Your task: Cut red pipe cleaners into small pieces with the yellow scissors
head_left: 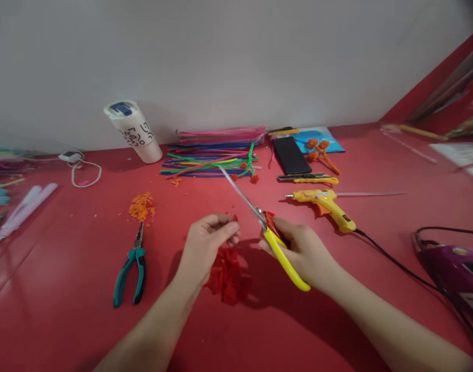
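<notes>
My left hand (211,237) is closed in a pinch above the table, and a small bit of red material (235,218) shows at its fingertips. Scissors with a yellow handle (286,261) are in my right hand (304,250), their long blade pointing up and to the left. Something red (269,219) shows beside the pivot, partly hidden by my right fingers; I cannot tell whether it is held. Below my left hand lies a loose pile of red cut pieces (227,279), partly covered by the wrist.
Teal-handled pliers (136,274) and orange scraps (141,206) lie left. Behind are a white tumbler (138,132), pipe cleaners (209,160), a black phone (292,156) and orange pipe-cleaner flowers (317,147). A yellow glue gun (324,204) lies right, its cord running towards a purple device (455,271).
</notes>
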The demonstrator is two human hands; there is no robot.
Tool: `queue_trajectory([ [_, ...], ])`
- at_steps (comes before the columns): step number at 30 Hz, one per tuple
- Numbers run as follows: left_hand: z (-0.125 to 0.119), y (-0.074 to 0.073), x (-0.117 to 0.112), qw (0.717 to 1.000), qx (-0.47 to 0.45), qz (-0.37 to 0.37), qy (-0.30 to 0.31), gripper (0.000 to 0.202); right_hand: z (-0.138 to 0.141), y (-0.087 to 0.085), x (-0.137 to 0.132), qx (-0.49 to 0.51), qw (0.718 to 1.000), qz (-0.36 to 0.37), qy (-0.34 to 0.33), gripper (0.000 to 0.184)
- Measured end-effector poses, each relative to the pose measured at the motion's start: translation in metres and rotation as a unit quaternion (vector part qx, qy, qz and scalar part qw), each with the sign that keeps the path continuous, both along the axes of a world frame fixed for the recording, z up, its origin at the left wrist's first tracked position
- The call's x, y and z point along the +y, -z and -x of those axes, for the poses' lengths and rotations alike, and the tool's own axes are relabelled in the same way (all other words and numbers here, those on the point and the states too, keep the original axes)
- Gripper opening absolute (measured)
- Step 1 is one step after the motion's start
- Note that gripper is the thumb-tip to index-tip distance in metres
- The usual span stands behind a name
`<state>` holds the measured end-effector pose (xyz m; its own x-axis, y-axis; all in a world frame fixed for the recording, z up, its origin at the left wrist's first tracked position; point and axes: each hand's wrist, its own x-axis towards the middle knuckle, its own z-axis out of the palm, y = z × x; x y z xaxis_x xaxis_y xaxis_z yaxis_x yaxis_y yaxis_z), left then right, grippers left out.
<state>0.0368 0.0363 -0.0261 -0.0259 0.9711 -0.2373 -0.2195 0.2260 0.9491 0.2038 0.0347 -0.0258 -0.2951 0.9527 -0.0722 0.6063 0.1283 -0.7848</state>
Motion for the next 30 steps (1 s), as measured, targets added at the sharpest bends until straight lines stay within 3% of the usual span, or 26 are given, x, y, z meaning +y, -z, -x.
queue_trajectory([
  [4,0.010,-0.002,0.007,0.994,-0.081,-0.027,-0.063,0.009,-0.007,0.006,-0.003,-0.193,0.977,-0.060,-0.069,0.029],
  [9,0.015,-0.002,0.009,0.989,-0.102,-0.063,-0.082,0.003,-0.004,0.012,-0.006,-0.289,0.946,-0.095,-0.114,0.034],
  [24,0.014,0.003,0.008,0.982,-0.131,-0.089,-0.105,0.005,-0.005,0.024,-0.008,-0.309,0.927,-0.176,-0.122,0.031],
  [30,0.012,0.002,0.007,0.980,-0.127,-0.096,-0.121,0.005,-0.003,0.022,-0.009,-0.307,0.932,-0.160,-0.110,0.035],
])
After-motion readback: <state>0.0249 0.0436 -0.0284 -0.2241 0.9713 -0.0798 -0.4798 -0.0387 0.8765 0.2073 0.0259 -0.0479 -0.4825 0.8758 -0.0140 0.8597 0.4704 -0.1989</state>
